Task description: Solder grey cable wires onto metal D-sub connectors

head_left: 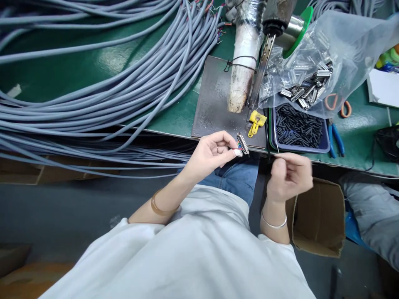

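Note:
Between thumb and fingers, my left hand (215, 154) pinches a small metal connector (242, 143) with coloured wires at its back, just off the table's front edge. To the right, my right hand (289, 174) is closed on a thin solder wire (276, 135) that runs up past the tray. A yellow clip (257, 123) lies on the dark plate (215, 97) beyond the connector. Above that plate hang a wrapped nozzle (245, 74) and a slotted metal rod (262, 70).
Grey cables (134, 95) cover the table's left. On the right are a tray of black sleeves (297, 128), a bag of connectors (311, 79), a solder spool (294, 33), blue-handled pliers (336, 139) and orange-handled scissors (345, 109). A cardboard box (319, 216) stands below; a person's leg (374, 211) is beside it.

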A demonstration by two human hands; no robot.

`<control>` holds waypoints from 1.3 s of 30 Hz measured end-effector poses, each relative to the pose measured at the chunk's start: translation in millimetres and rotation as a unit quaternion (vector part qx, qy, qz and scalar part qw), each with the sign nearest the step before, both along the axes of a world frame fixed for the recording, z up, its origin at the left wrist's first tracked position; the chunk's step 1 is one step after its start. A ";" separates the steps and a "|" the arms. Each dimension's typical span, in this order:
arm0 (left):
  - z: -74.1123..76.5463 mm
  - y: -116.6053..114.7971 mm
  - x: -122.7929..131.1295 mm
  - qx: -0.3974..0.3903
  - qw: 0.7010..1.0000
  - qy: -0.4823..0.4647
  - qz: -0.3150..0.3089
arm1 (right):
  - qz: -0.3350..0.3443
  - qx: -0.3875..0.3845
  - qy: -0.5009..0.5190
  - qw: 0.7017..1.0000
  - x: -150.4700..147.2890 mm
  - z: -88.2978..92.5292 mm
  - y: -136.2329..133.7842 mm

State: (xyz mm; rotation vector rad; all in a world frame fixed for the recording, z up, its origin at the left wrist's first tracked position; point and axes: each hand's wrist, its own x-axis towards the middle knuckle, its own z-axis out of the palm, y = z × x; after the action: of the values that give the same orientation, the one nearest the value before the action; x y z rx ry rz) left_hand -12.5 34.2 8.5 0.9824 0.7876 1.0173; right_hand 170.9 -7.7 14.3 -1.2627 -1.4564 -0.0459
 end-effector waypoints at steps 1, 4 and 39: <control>0.0 0.7 -0.4 0.001 1.000 -0.002 0.003 | 0.007 0.025 0.047 0.999 0.3 1.7 -0.2; -0.1 2.2 -1.4 0.000 1.000 -0.006 0.010 | 0.044 0.045 0.095 0.993 -1.4 2.3 0.2; 12.1 22.0 26.0 0.148 0.941 0.217 0.213 | 0.144 -0.070 0.000 0.987 -14.3 -5.7 45.9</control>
State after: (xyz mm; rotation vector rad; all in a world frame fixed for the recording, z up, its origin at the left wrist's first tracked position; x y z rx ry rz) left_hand 13.5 56.1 20.6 1.3575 1.2775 1.3376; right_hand 156.6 38.2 8.6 -1.1495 -1.6526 0.2533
